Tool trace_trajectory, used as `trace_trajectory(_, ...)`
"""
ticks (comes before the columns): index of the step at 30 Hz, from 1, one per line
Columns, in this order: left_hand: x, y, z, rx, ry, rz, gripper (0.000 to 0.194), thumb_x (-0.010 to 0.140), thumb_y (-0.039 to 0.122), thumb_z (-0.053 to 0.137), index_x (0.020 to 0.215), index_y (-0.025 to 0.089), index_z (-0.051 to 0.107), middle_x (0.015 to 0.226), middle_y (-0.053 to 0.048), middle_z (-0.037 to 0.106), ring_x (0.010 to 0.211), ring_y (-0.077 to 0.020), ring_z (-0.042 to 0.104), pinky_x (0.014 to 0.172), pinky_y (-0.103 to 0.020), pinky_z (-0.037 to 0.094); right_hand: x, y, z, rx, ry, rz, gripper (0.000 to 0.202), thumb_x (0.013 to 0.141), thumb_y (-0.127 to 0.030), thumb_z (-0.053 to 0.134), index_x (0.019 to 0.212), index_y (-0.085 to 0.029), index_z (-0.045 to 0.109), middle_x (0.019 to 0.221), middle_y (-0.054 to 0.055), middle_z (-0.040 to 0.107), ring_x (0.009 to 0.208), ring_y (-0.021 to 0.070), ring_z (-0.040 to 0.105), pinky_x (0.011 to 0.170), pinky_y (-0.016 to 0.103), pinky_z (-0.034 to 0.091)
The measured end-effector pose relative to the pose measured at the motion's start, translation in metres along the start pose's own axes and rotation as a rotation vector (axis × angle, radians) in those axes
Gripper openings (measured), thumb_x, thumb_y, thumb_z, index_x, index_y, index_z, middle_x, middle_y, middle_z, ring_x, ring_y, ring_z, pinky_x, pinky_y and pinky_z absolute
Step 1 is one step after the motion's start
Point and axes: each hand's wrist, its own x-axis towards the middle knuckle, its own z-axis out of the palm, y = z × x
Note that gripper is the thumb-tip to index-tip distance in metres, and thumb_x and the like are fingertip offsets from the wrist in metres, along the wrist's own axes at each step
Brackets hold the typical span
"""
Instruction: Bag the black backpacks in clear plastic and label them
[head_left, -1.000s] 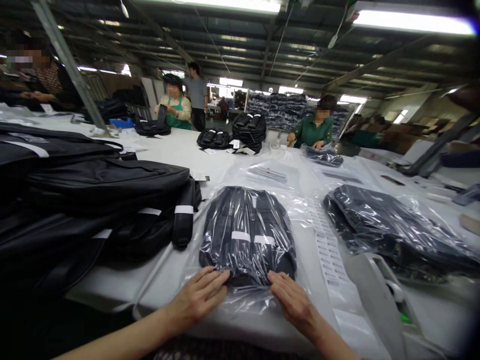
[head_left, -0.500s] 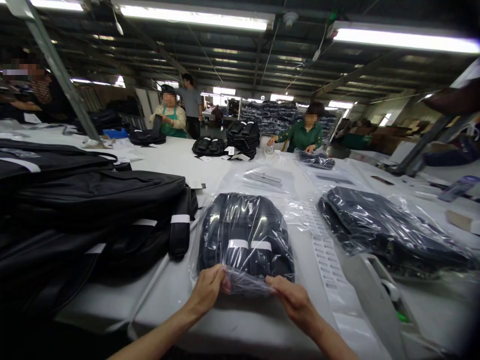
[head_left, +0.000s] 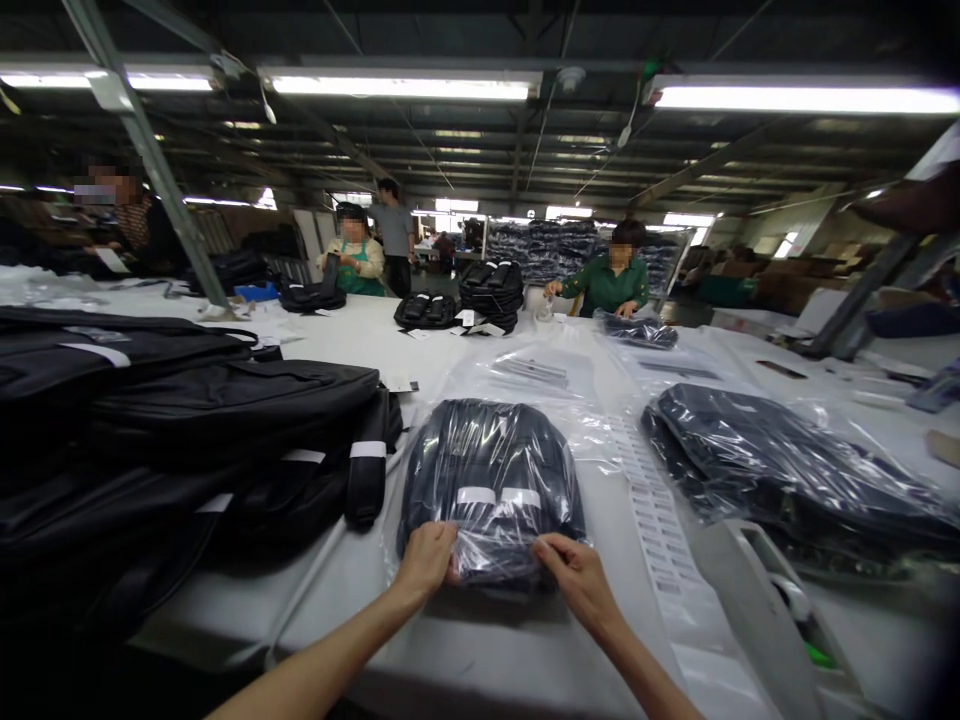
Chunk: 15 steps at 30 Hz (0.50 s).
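A black backpack (head_left: 487, 450) lies in a clear plastic bag on the white table, its two straps banded with white strips. My left hand (head_left: 426, 560) is closed on the near left edge of the plastic bag (head_left: 491, 560). On the near right edge, my right hand (head_left: 574, 575) pinches the same plastic between thumb and fingers. Between the hands the film is drawn over the backpack's near end. The fingertips of my left hand are partly hidden.
Black backpacks (head_left: 225, 410) are piled at left. Bagged backpacks (head_left: 787, 460) lie at right, beside a grey tape dispenser (head_left: 780, 600). A strip of printed labels (head_left: 656, 520) runs along the table. Flat plastic bags (head_left: 525, 370) lie beyond. Several co-workers stand across and around the table.
Both hands have drawn the plastic edge slightly up over the backpack's near end. The camera view has tilted up a little. A co-worker at far left now holds a white paper more visibly.
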Motion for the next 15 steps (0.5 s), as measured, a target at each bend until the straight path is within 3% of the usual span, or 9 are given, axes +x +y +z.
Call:
trace_trajectory(3,0.002,0.005,0.0,0.001,-0.038,-0.087,0.038,0.09,0.03,0.036,0.056,0.018,0.046,0.045,0.004,0.05,0.044,-0.0141,0.057,0.047,-0.023,0.04,0.005,-0.003,0.001,-0.076,-0.005,0.022,0.042,0.083,-0.05,0.046,0.07,-0.016,0.067,0.058,0.001,0.06,0.057,0.0157,0.055,0.053,0.023,0.041)
trace_trajectory(8,0.005,0.012,-0.003,-0.031,-0.147,-0.222,0.038,0.093,0.039,0.042,0.066,0.015,0.051,0.05,0.006,0.051,0.046,-0.0094,0.054,0.051,-0.024,0.045,0.014,-0.004,0.004,-0.187,0.017,0.036,0.038,0.082,-0.044,0.046,0.065,-0.017,0.067,0.054,0.001,0.062,0.054,0.0159,0.056,0.051,0.023,0.038)
trace_trajectory(15,0.014,0.026,-0.021,-0.053,-0.355,-0.291,0.032,0.084,0.039,0.055,0.062,0.016,0.053,0.056,-0.002,0.061,0.05,-0.0157,0.062,0.049,-0.026,0.048,0.023,0.008,0.007,-0.296,0.038,-0.022,0.04,0.083,-0.042,0.045,0.054,-0.018,0.058,0.048,-0.001,0.057,0.05,0.0151,0.055,0.051,0.023,0.034)
